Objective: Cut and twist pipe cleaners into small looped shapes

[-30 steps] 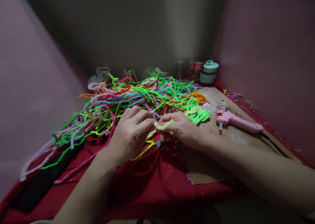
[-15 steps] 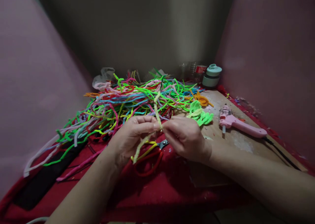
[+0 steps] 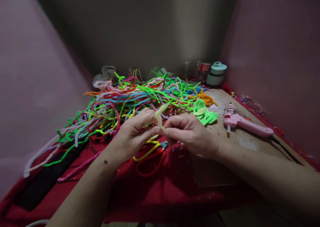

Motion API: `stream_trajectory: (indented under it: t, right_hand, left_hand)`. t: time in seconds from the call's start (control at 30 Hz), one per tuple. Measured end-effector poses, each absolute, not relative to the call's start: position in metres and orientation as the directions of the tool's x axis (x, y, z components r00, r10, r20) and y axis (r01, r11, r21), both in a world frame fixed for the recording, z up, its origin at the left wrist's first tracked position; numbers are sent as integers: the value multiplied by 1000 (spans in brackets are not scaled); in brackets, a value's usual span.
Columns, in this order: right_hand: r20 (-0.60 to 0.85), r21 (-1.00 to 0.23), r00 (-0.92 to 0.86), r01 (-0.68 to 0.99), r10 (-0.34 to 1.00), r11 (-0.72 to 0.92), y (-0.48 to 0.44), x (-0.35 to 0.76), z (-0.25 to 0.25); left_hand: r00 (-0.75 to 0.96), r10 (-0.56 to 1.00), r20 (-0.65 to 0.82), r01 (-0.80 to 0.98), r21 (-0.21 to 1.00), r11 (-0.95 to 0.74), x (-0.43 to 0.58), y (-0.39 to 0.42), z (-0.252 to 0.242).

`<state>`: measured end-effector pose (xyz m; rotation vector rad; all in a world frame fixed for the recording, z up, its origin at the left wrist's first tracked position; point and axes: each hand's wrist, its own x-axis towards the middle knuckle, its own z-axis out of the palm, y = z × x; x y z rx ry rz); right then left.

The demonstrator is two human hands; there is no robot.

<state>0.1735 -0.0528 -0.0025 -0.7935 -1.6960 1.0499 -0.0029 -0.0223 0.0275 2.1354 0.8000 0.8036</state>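
My left hand and my right hand meet above the red cloth, both pinched on a pale yellow-green pipe cleaner that is folded between the fingertips and points up and away. Just behind the hands lies a big tangled heap of coloured pipe cleaners. Under my hands lie red and yellow loops and a small pair of cutters.
A pink glue gun with a black cord lies on a cardboard sheet at the right. Folded green pipe-cleaner shapes and orange ones sit beside it. A mint-lidded jar stands at the back corner. Pink walls close both sides.
The pipe cleaner hung long across my fingers half a second ago; now it is folded short, its tip pointing up between my pinched fingers. Both hands stay close together.
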Motion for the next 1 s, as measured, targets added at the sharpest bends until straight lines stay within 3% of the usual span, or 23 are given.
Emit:
stream_trajectory:
  t: [0.13, 0.2, 0.27, 0.33, 0.47, 0.57, 0.73, 0.8, 0.87, 0.93, 1.0]
  right_hand:
    - [638, -614, -285, 372, 715, 696, -54, 172, -8]
    - [609, -646, -268, 378, 746, 663, -52, 171, -9]
    - [437, -834, -276, 233, 856, 501, -50, 171, -9]
    - [220, -972, -355, 3, 909, 236, -46, 173, -8]
    - [44, -970, -461, -231, 886, -72, -41, 175, -9]
    - [-7, -968, -431, -224, 902, -115, -41, 174, -10]
    - [24, -993, -353, -119, 935, -19, -43, 170, -12]
    - [87, -995, -339, 6, 937, 95, -43, 170, -12]
    - [324, -909, -241, 188, 915, 371, -44, 171, -10]
    - [653, -641, -145, 417, 743, 644, -44, 173, -8]
    - [823, -351, -171, 598, 542, 721, -44, 174, -6]
  left_hand:
    - [593, 802, -63, 365, 910, -198, 0, -23, 24]
    - [568, 820, -73, 343, 926, -155, 1, -23, 22]
    - [544, 838, -31, 316, 933, -171, 0, -22, 21]
    - [512, 859, 16, 298, 934, -195, -1, -20, 22]
    - [440, 893, 95, 330, 908, -259, -3, -17, 27]
    - [372, 910, 185, 431, 834, -345, 0, -18, 27]
    - [345, 845, 409, 605, 591, -534, 6, -24, 22]
    - [379, 836, 396, 640, 541, -546, 5, -24, 22]
    - [415, 842, 345, 658, 526, -539, 4, -24, 24]
    - [443, 837, 320, 663, 511, -547, 4, -24, 27]
    - [467, 821, 327, 661, 487, -570, 4, -25, 29]
